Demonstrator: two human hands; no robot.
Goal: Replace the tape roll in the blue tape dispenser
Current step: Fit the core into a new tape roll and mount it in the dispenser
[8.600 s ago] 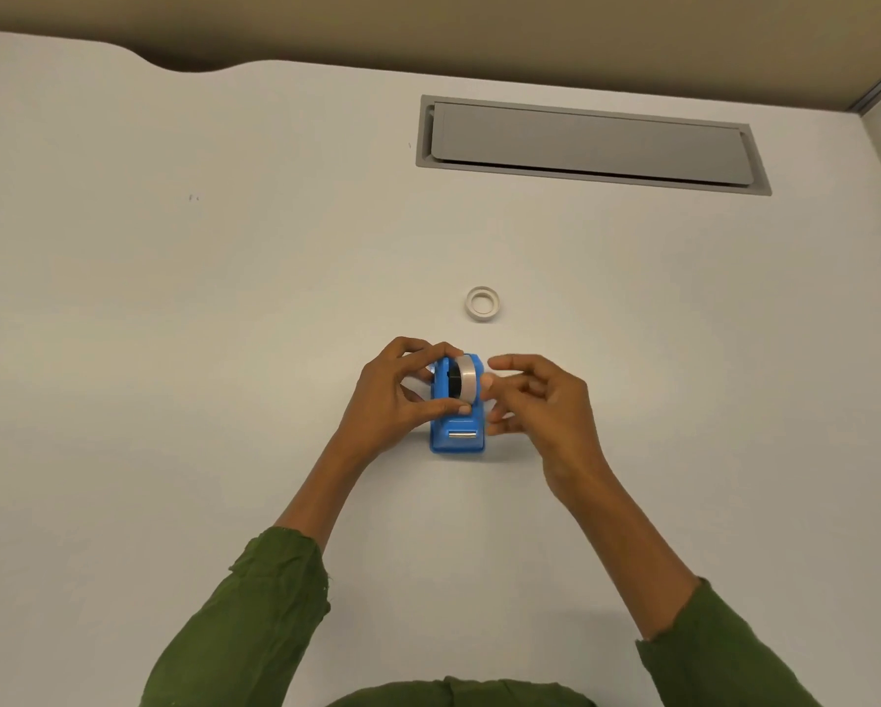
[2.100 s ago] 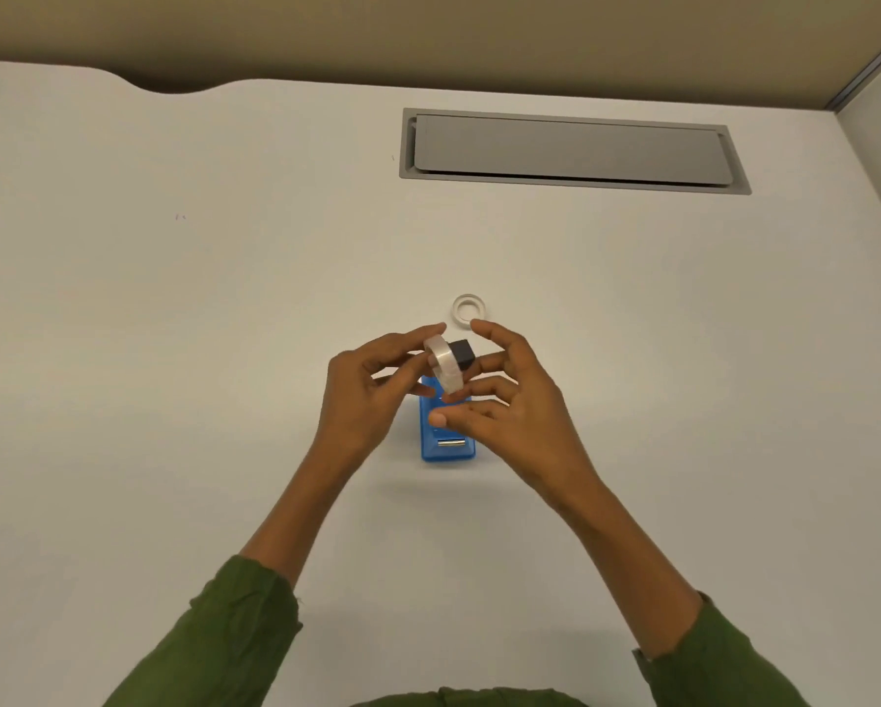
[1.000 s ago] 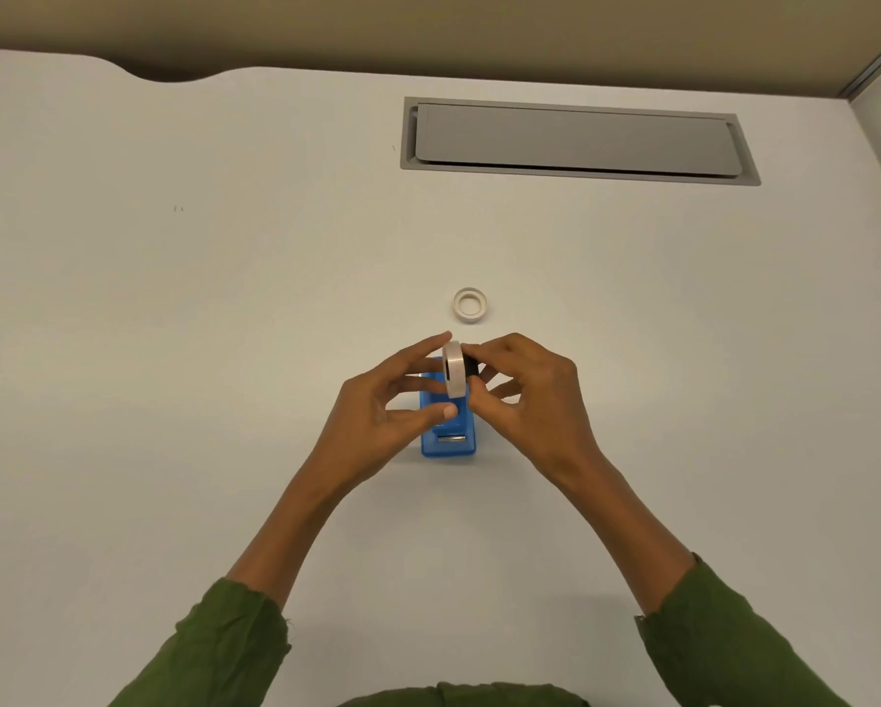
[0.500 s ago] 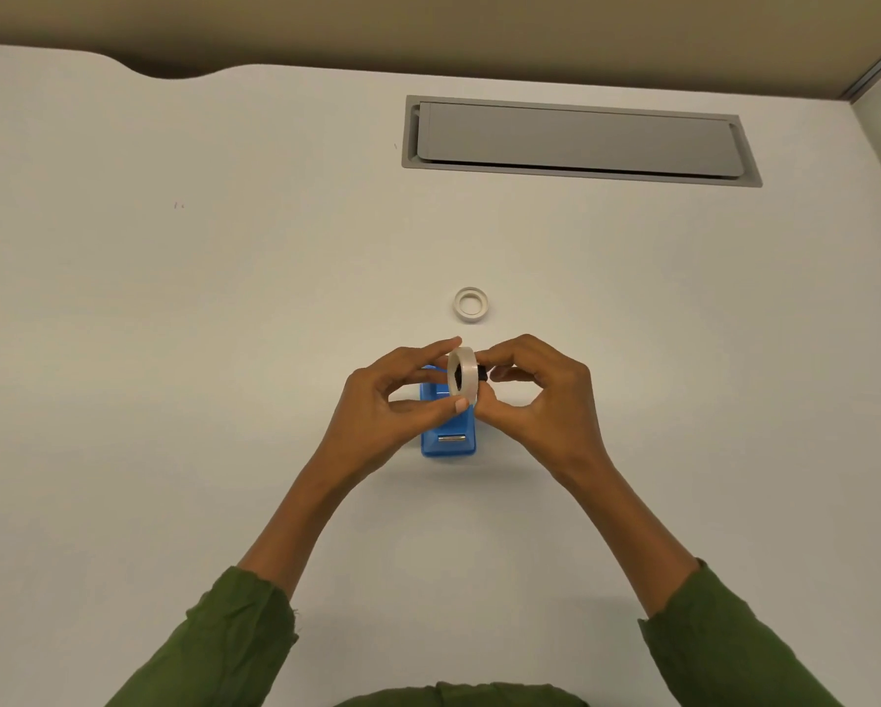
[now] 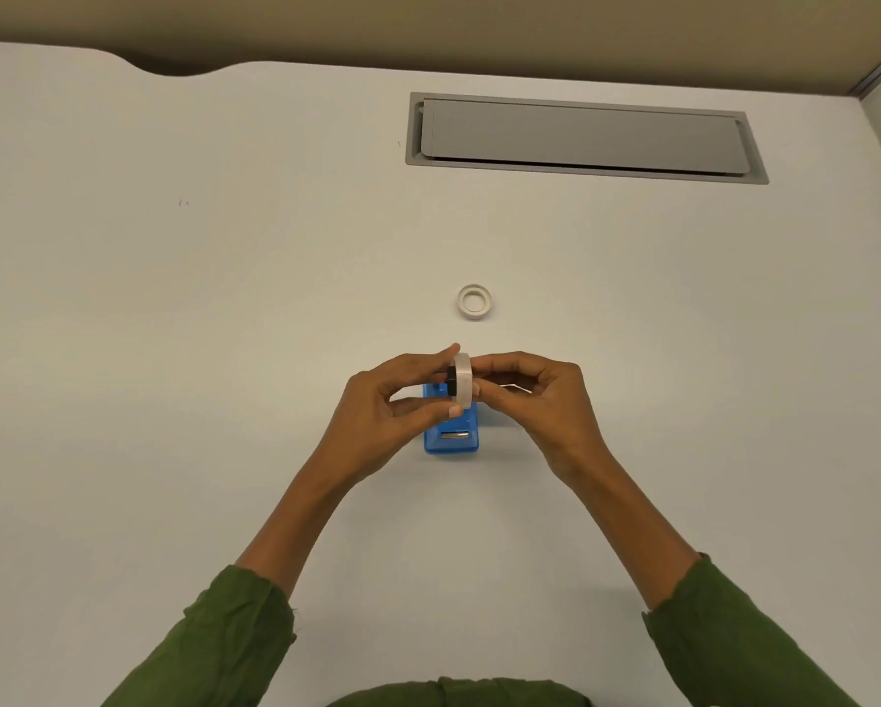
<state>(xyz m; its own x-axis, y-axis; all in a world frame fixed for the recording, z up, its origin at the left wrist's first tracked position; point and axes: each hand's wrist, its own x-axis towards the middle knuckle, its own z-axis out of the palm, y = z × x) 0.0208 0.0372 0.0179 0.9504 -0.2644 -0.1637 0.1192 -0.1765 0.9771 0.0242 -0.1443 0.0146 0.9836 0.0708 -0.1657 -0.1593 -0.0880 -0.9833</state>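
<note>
Pinching is seen from both sides: a tape roll (image 5: 463, 377) is held on edge between the two hands, above the dispenser (image 5: 451, 435). Left fingers (image 5: 443, 357) are curled, with the forefinger over the top of the roll and the thumb at its lower edge, so the left hand (image 5: 387, 410) is clamped on the roll. Right fingers (image 5: 494, 367) are curled too and meet the roll's right face; the right hand (image 5: 535, 400) is clamped on the same roll. A black hub (image 5: 450, 384) is seen sticking out of the roll's left side, between the left forefinger and thumb. Whether the hub is fully seated in the roll cannot be told.

The dispenser, blue, is set on the white surface (image 5: 173, 400) directly under the hands; its near end with a metal cutter strip (image 5: 455, 435) is visible, while its far part is hidden by the roll and fingers. The roll appears held clear of the dispenser, but contact cannot be ruled out.

A second ring (image 5: 474, 301), white and lying flat, is placed on the surface just beyond the hands, apart from them. A grey hatch (image 5: 581, 137) is set into the surface farther back. Green sleeves (image 5: 224, 640) are worn on both forearms.
</note>
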